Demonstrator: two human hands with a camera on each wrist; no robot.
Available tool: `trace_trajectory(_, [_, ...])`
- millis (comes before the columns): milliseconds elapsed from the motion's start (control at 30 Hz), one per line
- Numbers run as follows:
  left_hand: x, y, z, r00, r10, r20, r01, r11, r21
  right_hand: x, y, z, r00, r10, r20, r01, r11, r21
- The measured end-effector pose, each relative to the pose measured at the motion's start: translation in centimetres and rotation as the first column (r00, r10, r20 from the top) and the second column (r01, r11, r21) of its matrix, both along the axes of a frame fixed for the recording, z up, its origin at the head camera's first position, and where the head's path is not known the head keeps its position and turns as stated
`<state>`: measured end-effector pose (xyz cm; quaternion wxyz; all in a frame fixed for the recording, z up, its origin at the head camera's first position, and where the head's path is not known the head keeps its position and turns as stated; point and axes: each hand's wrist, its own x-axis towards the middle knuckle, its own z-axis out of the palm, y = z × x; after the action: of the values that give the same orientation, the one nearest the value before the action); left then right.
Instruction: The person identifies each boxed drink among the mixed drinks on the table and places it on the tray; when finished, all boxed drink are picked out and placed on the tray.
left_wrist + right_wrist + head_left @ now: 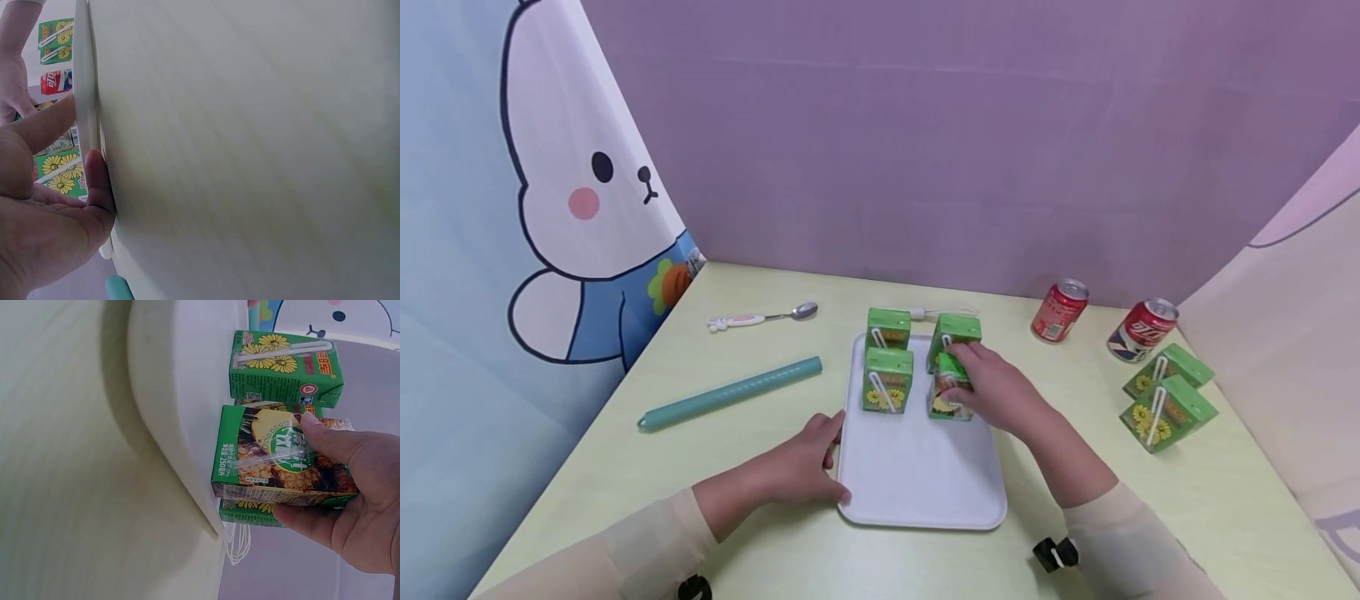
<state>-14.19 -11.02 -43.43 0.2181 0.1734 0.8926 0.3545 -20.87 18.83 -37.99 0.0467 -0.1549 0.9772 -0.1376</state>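
Head and wrist views of a pale yellow desk (760, 458). The left hand (805, 461) holds the left rim of a white rectangular tray (917, 479), its thumb near the closest corner. The right hand (1000, 392) pinches a green juice carton printed with pineapples (275, 456) between thumb and fingers, upright at the tray's right side; whether its base touches the tray cannot be told. Three green cartons with yellow flowers and white straws (887, 387) stand on the tray, two in file on the left, one behind the held carton. At right on the desk are two similar green cartons (1165, 417) and two red metal cans (1060, 312); at left, a teal cylindrical stick (730, 394) and a pink-and-white-handled metal spoon (763, 317). A white-handled whisk (951, 313) lies beyond the tray.
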Motion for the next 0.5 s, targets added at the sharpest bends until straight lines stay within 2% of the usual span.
trace_trajectory(133, [0.0,0.0,0.0,1.000,0.002,0.001,-0.002,1.000,-0.001,0.0,0.0,-0.1,1.000,0.001,-0.008,-0.001,1.000,-0.008])
trace_trajectory(300, [0.0,0.0,0.0,1.000,0.000,0.003,0.000,1.000,-0.001,0.2,0.2,0.0,1.000,-0.011,0.028,0.012,0.999,-0.051])
trace_trajectory(400, [0.0,0.0,0.0,1.000,0.000,0.002,0.000,1.000,-0.002,0.4,0.9,0.4,0.998,-0.026,0.049,0.029,0.997,-0.069])
trace_trajectory(500, [-0.1,0.1,-0.1,1.000,0.001,0.004,-0.001,1.000,0.000,0.6,2.1,1.1,0.998,-0.047,0.033,0.049,0.996,-0.078])
